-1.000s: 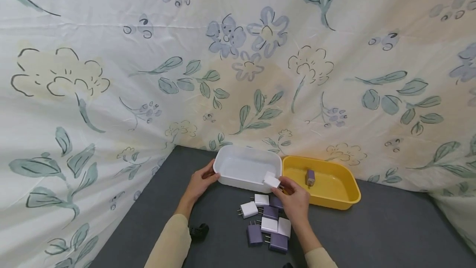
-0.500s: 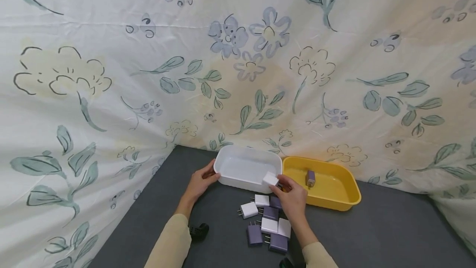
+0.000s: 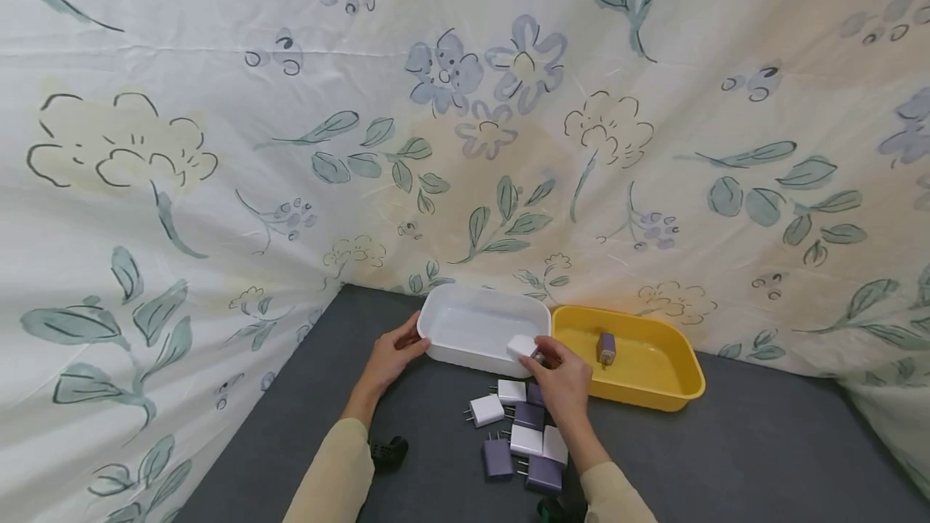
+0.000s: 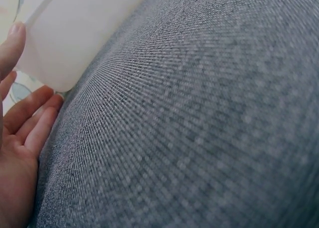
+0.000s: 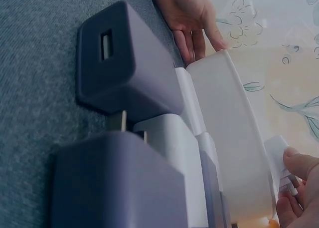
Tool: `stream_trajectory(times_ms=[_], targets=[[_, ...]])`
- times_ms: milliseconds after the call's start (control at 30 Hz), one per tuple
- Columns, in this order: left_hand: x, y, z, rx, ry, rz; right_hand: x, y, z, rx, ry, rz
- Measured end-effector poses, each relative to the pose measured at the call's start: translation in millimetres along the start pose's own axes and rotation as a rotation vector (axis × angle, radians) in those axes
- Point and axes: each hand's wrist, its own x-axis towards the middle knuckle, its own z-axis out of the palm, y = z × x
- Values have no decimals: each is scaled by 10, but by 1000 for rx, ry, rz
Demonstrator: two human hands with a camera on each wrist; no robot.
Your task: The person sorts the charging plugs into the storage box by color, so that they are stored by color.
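Observation:
My right hand (image 3: 569, 378) pinches a white wall charger (image 3: 521, 345) between thumb and fingers, over the front right corner of a white plastic bin (image 3: 465, 356). Metal prongs of that charger show beside the fingers in the right wrist view. At the bin's left end, my left hand (image 3: 390, 357) holds the corner, its thumb at the rim and fingers along the outer wall. Several white and purple chargers lie in a cluster on the table in front of the bin, including a white charger (image 3: 485, 409) and a purple charger (image 3: 497, 458).
A yellow bin (image 3: 647, 400) stands right beside the white one, with one purple charger (image 3: 606, 348) inside. Dark grey cloth (image 3: 763, 450) covers the table. A floral curtain (image 3: 465, 208) hangs behind both bins and along the left side.
My right hand has moved slightly left with the white charger, further over the white bin's front right corner. The left hand has stayed at the bin's left end.

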Motion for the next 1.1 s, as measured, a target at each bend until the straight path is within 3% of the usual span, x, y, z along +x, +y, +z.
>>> stream_trajectory(times_ms=[167,1100], targets=[[56,-135,28,0,29,11,8,-42,31,0,3,-3],[70,-161,24,2,39,25,3,-162,248,-2,-25,-40]])
